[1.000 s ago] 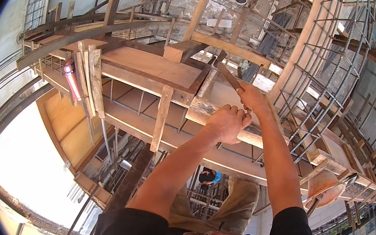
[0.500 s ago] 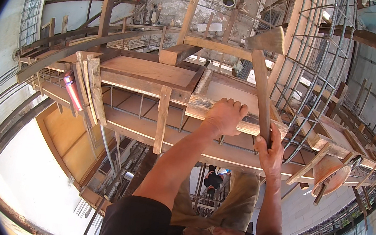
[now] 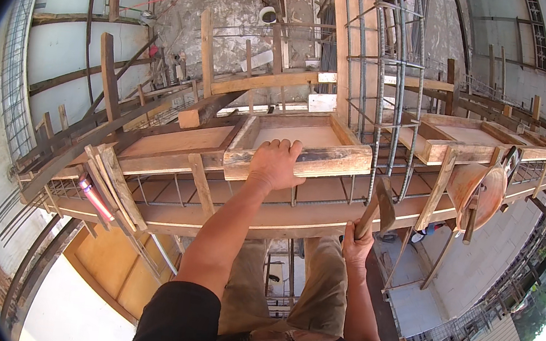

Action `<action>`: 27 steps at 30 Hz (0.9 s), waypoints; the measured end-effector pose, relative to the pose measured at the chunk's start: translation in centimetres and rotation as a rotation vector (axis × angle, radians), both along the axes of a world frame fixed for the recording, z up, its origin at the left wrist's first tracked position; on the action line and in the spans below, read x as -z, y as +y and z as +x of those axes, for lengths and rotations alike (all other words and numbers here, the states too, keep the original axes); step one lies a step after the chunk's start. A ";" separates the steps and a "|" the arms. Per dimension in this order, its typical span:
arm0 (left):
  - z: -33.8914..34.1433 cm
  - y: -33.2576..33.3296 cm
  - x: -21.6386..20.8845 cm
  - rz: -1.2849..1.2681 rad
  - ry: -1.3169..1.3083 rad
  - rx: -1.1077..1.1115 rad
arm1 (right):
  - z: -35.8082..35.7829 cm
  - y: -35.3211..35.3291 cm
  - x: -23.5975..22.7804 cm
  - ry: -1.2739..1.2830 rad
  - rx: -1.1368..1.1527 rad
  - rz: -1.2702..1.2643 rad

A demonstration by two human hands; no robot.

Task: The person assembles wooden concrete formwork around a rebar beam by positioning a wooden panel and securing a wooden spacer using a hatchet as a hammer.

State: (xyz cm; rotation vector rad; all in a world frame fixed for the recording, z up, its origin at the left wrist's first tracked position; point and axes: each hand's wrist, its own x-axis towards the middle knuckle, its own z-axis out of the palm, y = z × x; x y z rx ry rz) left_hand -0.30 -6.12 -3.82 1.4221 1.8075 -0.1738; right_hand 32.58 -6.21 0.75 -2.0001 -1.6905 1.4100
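Note:
My left hand [image 3: 276, 163] is closed over the near board of a shallow wooden formwork panel [image 3: 336, 166], thumb on the near side. The panel lies on top of a long beam form, and its near edge is worn and pale at the right end. Lower and to the right, my right hand [image 3: 357, 245] wraps round the wooden handle of a hatchet [image 3: 385, 207]. The metal head points up and away, just right of the panel and near the vertical rebar. Nothing touches the blade that I can see.
A tied rebar column [image 3: 383, 68] rises beyond the panel, beside a tall plank. Rebar runs inside the beam form [image 3: 266, 223]. Leaning slats [image 3: 120, 188] and a red cylinder [image 3: 95, 199] are at left; an orange basin [image 3: 479, 192] hangs at right. Ground lies far below.
The hatchet has come down from above the panel to lower right of it, my right hand lowering too. My left hand keeps its hold on the panel. The view has shifted to the right.

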 end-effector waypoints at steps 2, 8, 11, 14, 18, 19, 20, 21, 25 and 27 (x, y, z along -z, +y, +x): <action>0.5 0.0 0.1 0.048 0.016 -0.059 | 1.2 0.2 3.2 -0.209 -0.074 -0.319; 0.4 0.2 -0.3 -0.026 0.085 -0.028 | -0.2 0.0 1.9 -0.148 -0.054 -0.130; 1.1 0.8 -0.2 0.018 0.074 -0.021 | 0.4 0.9 2.7 -0.210 -0.094 -0.229; 0.8 -0.1 -0.1 0.020 0.119 -0.026 | -0.1 0.8 0.1 -0.140 -0.073 -0.294; 0.6 -0.3 0.0 -0.054 0.137 -0.013 | -1.2 1.6 -3.4 0.051 0.048 -0.055; 1.1 0.4 0.0 -0.024 0.141 -0.004 | -0.1 1.0 -1.0 0.039 0.078 -0.107; 1.6 1.0 0.0 0.005 0.145 0.004 | 1.3 0.8 1.3 0.035 0.088 -0.098; 1.7 0.4 0.2 -0.007 0.148 0.011 | 1.1 1.3 2.7 -0.065 0.007 -0.246; 1.4 0.2 0.6 0.048 0.177 -0.003 | 1.4 1.1 3.3 -0.075 -0.042 -0.387; 1.3 -0.3 0.3 0.057 0.178 0.006 | 1.5 1.2 2.4 -0.022 -0.005 -0.363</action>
